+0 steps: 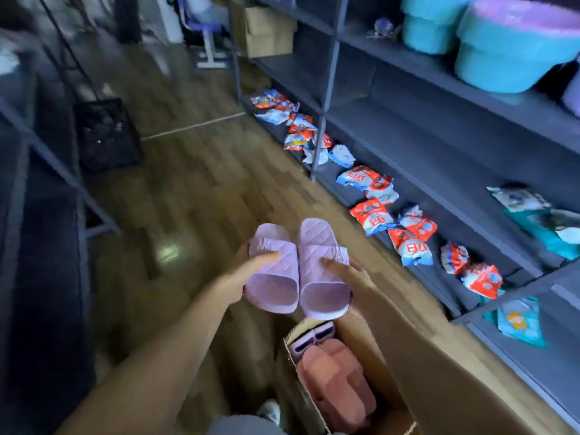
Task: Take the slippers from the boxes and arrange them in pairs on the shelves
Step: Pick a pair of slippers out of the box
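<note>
- Wooden floor [201, 189] runs up the middle of the frame, with grey shelves [408, 130] along the right side and a black crate [106, 133] at upper left.
- Low on the shelves lie red and blue packets [373, 215]; fluffy teal items [502, 51] sit at upper right.
- At lower centre, both hands hold a pair of lilac slippers side by side, just touching, above the floor.
- Left hand [232, 284] grips the left slipper [273, 271], thumb pressed on its strap.
- Right hand [354, 274] grips the right slipper [323, 277] the same way.
- Below them, at bottom centre, an open cardboard box [370, 340] contains pink slippers [335, 381] and a darker purple pair.
- The step appears to be carrying a matched pair from box to shelf.
- Next likely calls for a swing right to a bare shelf stretch and setting both down together, toes aligned.
</note>
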